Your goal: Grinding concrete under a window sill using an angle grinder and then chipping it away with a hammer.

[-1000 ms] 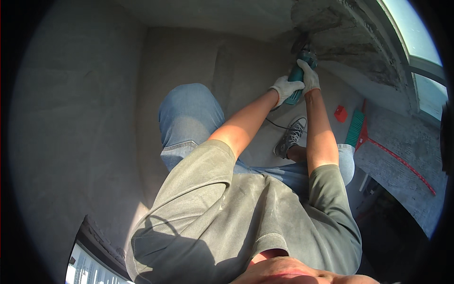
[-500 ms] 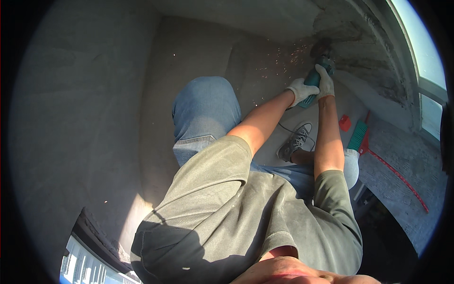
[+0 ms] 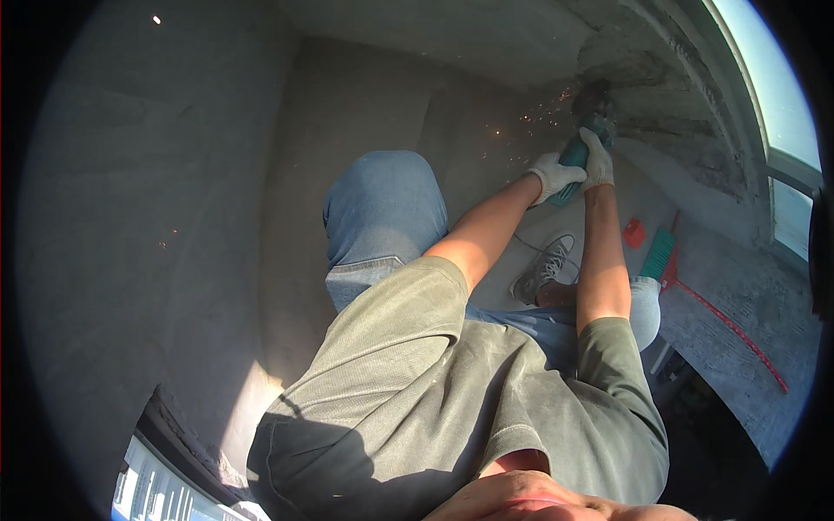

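A teal angle grinder (image 3: 573, 154) is gripped in both my hands, its dark disc (image 3: 592, 94) against the rough lower wall (image 3: 643, 78) at the upper right. My left hand (image 3: 556, 175), in a white knit glove, wraps the rear of the body. Farther forward, my right hand (image 3: 597, 161), gloved the same way, closes round the body near the head. Orange sparks (image 3: 543, 113) fly leftward from the disc. The exact contact of disc and wall is dark and blurred. A thin power cord (image 3: 530, 246) trails below the grinder past my shoe.
Right of my shoe (image 3: 547, 265) lie a small red object (image 3: 634, 233) and a green-bristled brush (image 3: 660, 253) beside a red dustpan-like piece with a long red handle (image 3: 734, 328). A window frame (image 3: 794, 174) edges the right. A grey wall (image 3: 156, 217) rises on the left.
Both hands still hold the grinder in nearly the same place. The sparks have shifted, some now showing far off to the left. My knee sits slightly lower and farther right in the picture.
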Available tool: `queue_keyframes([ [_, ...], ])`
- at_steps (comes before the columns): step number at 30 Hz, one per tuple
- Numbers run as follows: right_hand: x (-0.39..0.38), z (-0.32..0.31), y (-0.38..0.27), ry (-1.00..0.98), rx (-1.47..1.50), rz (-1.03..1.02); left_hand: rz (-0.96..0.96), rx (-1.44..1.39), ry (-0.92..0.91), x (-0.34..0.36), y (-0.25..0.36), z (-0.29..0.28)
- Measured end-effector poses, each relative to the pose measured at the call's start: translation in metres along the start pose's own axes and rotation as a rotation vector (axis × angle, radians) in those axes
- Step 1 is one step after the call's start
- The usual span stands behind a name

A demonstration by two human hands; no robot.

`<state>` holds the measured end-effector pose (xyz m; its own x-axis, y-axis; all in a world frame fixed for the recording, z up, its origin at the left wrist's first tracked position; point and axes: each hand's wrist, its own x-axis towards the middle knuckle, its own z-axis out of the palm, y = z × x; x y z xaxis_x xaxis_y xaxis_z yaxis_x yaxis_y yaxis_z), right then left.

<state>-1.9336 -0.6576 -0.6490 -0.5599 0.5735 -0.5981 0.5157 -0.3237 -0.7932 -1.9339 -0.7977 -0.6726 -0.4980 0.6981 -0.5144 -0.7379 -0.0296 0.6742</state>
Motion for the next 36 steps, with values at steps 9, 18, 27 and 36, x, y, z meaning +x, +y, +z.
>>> queue_keyframes([
  [9, -0.003, 0.001, -0.003, 0.010, -0.015, -0.013, 0.023, 0.025, 0.006, 0.001, 0.001, 0.001],
  [18, -0.008, 0.003, -0.007, 0.005, 0.002, -0.008, 0.039, -0.040, 0.040, -0.001, 0.001, 0.004],
  [27, -0.002, -0.001, -0.005, 0.007, 0.003, -0.016, 0.039, -0.049, 0.005, 0.011, -0.006, 0.004],
  [36, 0.004, -0.004, -0.002, 0.019, -0.002, -0.012, -0.013, -0.051, 0.002, 0.005, 0.000, 0.003],
])
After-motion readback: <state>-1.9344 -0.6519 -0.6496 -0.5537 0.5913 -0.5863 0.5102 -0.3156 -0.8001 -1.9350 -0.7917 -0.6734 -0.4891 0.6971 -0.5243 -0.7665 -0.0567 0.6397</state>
